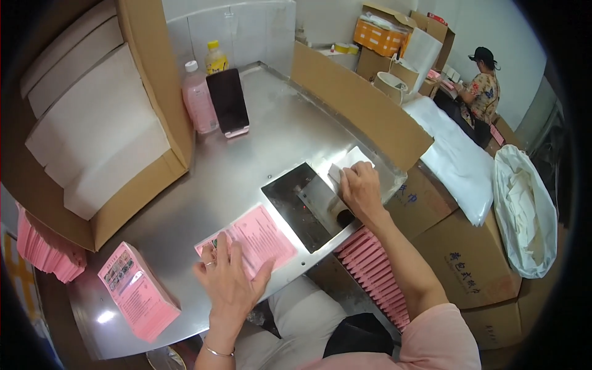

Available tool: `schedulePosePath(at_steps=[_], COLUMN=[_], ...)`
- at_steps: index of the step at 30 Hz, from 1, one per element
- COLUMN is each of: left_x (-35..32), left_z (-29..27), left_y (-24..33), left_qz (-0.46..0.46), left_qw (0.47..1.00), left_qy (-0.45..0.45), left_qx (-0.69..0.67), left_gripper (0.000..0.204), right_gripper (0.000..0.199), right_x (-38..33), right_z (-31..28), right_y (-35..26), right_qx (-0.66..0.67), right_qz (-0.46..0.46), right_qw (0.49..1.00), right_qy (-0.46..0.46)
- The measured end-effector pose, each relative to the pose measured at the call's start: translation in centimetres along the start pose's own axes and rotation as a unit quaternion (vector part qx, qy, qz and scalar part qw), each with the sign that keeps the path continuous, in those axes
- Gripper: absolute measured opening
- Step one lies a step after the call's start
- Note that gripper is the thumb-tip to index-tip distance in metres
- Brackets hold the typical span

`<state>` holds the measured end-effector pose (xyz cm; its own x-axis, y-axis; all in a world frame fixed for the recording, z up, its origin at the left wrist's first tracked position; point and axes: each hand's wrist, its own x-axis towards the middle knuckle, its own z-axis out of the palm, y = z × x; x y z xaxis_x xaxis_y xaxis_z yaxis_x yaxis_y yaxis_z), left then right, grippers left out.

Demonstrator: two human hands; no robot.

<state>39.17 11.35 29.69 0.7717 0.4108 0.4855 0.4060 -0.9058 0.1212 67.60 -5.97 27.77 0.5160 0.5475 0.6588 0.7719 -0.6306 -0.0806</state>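
My left hand (231,274) rests with its fingers spread on a flat pink printed packet (268,231) on the steel table. A ring and a bracelet show on that hand and wrist. Beyond a rectangular opening (287,206) in the tabletop, my right hand (362,188) is closed with bent fingers on a white folded sheet (354,158), which looks like tissue or thin paper. Part of the sheet is hidden under the fingers. A metal plate (324,200) crosses the opening beside the right hand.
A stack of pink packets (139,293) stands at the left. Behind it, a cardboard box (163,80) holds white stacks. A phone (228,102) on a stand and two bottles (200,102) stand farther back. Pink packets (373,271) are lined up below the table edge. Another person (483,92) sits far right.
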Motion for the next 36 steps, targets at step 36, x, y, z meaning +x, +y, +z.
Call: schedulePosePath(at_steps=[36], left_x=[-6.9], left_z=[-11.1], left_y=[-13.4], left_qz=[-0.1], left_qw=[0.985], left_qy=[0.121], left_qx=[-0.071], left_gripper=[0.021], right_gripper=[0.019], right_x=[0.3], right_z=[-2.1], right_y=[-2.9], right_qx=[-0.027], right_qz=[-0.041], right_qw=[0.997], right_qy=[0.068])
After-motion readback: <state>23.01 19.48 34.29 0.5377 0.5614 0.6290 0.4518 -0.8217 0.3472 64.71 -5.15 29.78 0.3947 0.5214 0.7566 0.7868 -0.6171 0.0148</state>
